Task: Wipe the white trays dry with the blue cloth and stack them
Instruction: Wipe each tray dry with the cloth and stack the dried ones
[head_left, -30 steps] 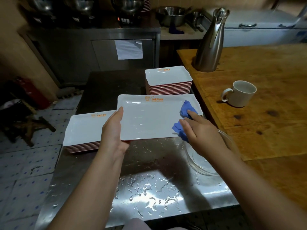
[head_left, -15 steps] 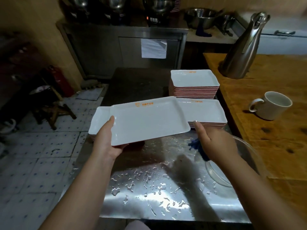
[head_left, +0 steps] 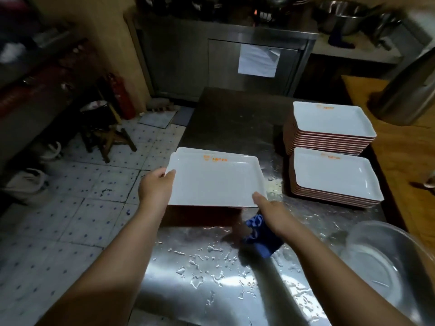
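White tray (head_left: 215,182), long axis left-right, face up, held by left hand (head_left: 154,187) and cloth-gripping right hand (head_left: 270,214).

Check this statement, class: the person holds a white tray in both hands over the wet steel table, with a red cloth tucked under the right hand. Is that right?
Not quite. The head view shows that the cloth under the right hand is blue, not red. The rest stands: the left hand and the right hand hold the white tray over the wet steel table.
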